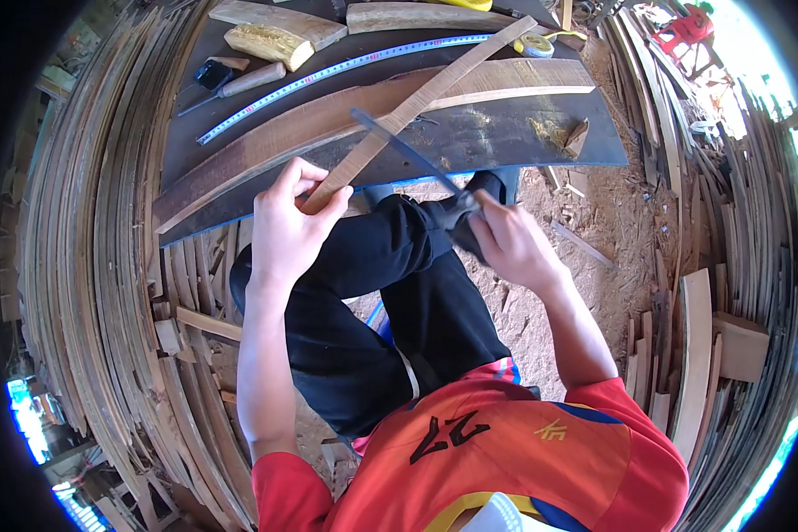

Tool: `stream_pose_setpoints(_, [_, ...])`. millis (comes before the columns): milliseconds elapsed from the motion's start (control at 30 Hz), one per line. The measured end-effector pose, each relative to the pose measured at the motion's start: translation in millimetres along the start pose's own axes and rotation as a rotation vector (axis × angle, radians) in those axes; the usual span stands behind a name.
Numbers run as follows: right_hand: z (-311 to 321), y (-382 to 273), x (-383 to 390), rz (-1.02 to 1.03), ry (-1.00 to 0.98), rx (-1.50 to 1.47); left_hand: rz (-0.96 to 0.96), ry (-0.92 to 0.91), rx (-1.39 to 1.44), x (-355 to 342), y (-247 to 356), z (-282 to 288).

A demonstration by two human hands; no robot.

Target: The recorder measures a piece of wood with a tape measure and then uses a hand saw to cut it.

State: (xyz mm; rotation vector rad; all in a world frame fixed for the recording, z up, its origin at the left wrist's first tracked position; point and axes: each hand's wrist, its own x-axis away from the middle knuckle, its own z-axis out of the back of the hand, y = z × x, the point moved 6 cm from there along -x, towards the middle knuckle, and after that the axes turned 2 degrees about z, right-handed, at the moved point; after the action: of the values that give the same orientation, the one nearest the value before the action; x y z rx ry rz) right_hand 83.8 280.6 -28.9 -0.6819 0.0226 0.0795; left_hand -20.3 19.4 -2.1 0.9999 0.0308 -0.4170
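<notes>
1. On the near side of the bench, the right hand is gripping the handle of a long-bladed tool; blur is hiding its exact kind.
2. At the bench's near edge, the left hand is pinching the lower end of a wood strip between thumb and fingers.
3. The wood strip is slanting over the bench toward its far right, with the blade crossing it; I cannot tell whether they are touching.
4. The strip is looking light and stiff, its rough faces probably giving good grip, its thinness perhaps risking a snap or splinters. The lower end, well apart from the blade, is offering the safest hold.
5. Across the bench's middle, a curved board is lying beneath the strip.
6. Farther back on the bench, a measuring tape is stretching out.
</notes>
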Motion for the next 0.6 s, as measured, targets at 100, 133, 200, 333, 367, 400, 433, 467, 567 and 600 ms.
stream_pose_setpoints(100, [6.6,8.8,-4.2,-0.061,0.101,-0.068,0.09,-0.082,-0.174,-2.3,7.8,0.6])
stream_pose_setpoints(133, [9.9,11.6,-5.0,-0.116,0.132,-0.079,0.055,-0.066,-0.23,-1.9,10.2,-1.4])
stream_pose_setpoints(200, [11.4,0.5,-5.1,-0.072,0.167,-0.031,-0.014,-0.033,-0.343,-3.6,16.3,-8.2])
stream_pose_setpoints(333, [3.4,-17.8,-3.1,0.04,0.162,0.065,-0.132,0.005,-0.612,-3.9,27.8,-18.9])
stream_pose_setpoints(367, [3.2,-20.7,-1.8,0.045,0.174,0.072,-0.179,0.011,-0.627,-2.0,31.6,-18.5])
stream_pose_setpoints(400, [3.7,-22.5,0.5,0.05,0.185,0.08,-0.216,0.031,-0.612,1.7,30.7,-18.6])
stream_pose_setpoints(433, [4.6,-19.9,3.4,0.019,0.181,0.1,-0.259,0.051,-0.6,4.3,29.0,-17.9])
stream_pose_setpoints(467, [4.1,-17.4,6.6,0.005,0.168,0.079,-0.303,0.07,-0.586,7.6,26.8,-17.3])
stream_pose_setpoints(567, [4.1,-11.8,14.0,-0.002,0.171,0.032,-0.315,0.075,-0.561,17.8,14.4,-18.5])
stream_pose_setpoints(600, [-1.5,-6.4,15.7,-0.038,0.149,0.037,-0.323,0.078,-0.54,19.1,11.7,-22.4])
